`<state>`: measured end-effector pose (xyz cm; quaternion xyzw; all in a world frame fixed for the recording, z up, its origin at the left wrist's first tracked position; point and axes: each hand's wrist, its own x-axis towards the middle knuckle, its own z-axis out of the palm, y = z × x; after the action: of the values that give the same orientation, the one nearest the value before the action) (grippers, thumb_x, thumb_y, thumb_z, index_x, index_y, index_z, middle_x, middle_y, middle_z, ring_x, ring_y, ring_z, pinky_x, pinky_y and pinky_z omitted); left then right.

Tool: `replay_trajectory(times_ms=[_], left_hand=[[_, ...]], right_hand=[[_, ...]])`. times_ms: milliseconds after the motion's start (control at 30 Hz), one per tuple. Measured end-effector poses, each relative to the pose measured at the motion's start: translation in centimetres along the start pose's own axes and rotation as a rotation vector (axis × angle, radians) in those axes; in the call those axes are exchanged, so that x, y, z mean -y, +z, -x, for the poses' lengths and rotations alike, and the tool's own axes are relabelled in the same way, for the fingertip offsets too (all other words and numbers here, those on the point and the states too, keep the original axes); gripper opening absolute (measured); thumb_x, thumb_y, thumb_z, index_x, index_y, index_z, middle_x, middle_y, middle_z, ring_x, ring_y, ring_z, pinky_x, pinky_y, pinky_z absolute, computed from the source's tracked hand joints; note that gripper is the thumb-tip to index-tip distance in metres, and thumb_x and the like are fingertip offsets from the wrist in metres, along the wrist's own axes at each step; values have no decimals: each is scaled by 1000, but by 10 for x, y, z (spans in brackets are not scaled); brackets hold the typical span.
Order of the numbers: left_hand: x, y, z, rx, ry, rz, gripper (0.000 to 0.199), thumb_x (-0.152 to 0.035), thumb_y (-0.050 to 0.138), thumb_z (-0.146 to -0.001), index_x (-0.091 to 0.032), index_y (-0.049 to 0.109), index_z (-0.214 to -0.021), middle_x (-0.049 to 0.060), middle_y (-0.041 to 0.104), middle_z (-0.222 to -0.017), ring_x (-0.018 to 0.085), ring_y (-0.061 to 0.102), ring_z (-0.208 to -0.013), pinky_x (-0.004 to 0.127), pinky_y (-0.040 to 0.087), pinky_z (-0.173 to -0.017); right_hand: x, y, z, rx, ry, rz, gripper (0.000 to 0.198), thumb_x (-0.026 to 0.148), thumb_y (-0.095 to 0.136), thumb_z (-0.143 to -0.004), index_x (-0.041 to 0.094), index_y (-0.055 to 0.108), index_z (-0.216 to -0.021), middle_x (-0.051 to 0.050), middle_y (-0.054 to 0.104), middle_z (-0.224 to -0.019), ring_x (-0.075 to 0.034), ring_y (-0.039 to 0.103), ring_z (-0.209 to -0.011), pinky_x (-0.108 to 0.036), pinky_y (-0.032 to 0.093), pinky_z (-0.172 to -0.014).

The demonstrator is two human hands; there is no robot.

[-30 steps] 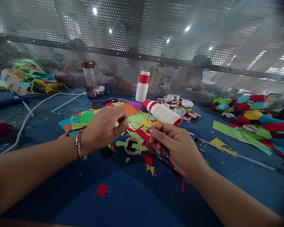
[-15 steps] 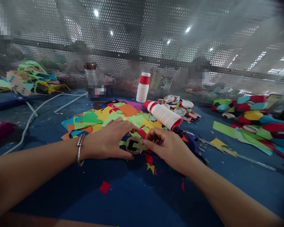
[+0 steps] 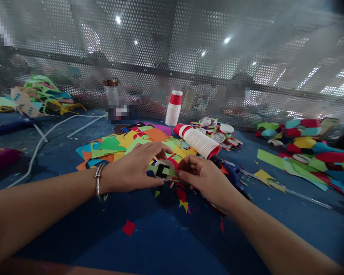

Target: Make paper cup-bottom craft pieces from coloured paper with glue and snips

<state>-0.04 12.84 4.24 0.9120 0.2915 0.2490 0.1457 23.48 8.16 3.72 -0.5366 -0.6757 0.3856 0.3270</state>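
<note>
Between my two hands is a small white round paper piece (image 3: 169,164) with a black bracket-shaped patch and a light green paper strip across it. My left hand (image 3: 137,164), wearing a silver bangle, curves around this piece, its thumb below and its fingers above. The fingers of my right hand (image 3: 196,175) are pinched at the right end of the green strip (image 3: 171,173). Just behind the hands spreads a heap of coloured paper scraps (image 3: 111,143). A stack of white and red paper cups (image 3: 199,141) lies on its side behind my right hand.
Another cup stack (image 3: 173,114) stands upright farther back, near a perforated metal screen (image 3: 149,49). Round white pieces (image 3: 218,137) lie right of it. Coloured paper shapes (image 3: 312,147) are at the right. A white cable (image 3: 40,143) and a purple object (image 3: 5,158) are at the left.
The round piece has risen slightly and turned more toward me, showing its black patch more fully. Both hands stay around it, with the left fingers shifted a little to the right.
</note>
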Motion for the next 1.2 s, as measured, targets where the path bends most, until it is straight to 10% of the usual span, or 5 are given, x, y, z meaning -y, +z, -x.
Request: replay_trajectory(times_ms=[1200], left_hand=[[0,-1,-4,145,-45,-55,27,-40,76,-86,-27,66,-107,3,63,-116,26,56,-113,44,39,-102]], right_hand=[[-9,-13,-3,-32,-18,103,16,36,68,-92,21,64,-93,-1,67,-81,-16,61,-69,-30,48,-60]])
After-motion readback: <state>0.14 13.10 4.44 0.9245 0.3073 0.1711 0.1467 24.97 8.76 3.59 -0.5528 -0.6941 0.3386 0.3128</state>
